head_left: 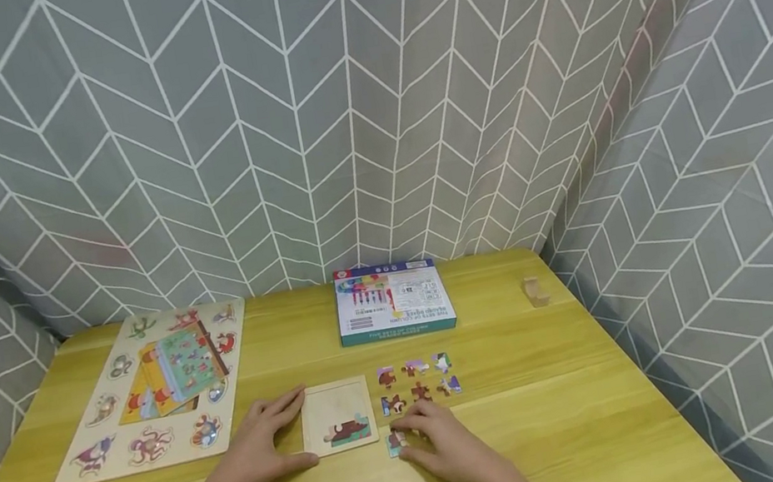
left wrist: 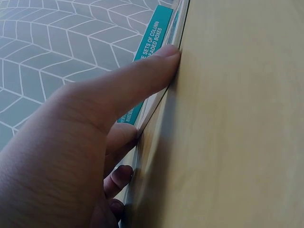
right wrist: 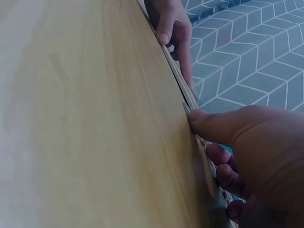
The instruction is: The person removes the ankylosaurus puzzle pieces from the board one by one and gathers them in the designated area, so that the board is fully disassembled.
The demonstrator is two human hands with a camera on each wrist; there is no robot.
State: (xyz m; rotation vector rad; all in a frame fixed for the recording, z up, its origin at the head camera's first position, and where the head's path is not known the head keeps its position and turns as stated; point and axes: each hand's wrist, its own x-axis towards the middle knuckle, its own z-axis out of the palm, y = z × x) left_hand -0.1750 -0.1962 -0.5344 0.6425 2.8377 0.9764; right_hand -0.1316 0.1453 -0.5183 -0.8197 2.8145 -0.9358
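On the table, a shallow square wooden puzzle tray (head_left: 328, 402) has joined brown and teal jigsaw pieces (head_left: 348, 431) in its lower right corner. My left hand (head_left: 262, 442) spans the tray's left side, thumb at the near corner and forefinger along the far one, both fairly straight. Right of the tray, my right hand (head_left: 437, 439) pinches a teal and brown jigsaw piece (head_left: 393, 444) between thumb and fingers. In the right wrist view, that piece (right wrist: 186, 110) shows as a thin raised edge by the thumb. Several loose jigsaw pieces (head_left: 416, 368) lie in two rows just beyond this hand.
A boxed toy set (head_left: 395, 303) lies at the back middle. Leftward is a white board with sea-animal pictures (head_left: 153, 442), with colourful cards (head_left: 182, 366) on top. A small wooden block (head_left: 535, 291) sits at the back right. Patterned curtains (head_left: 299, 120) surround the table.
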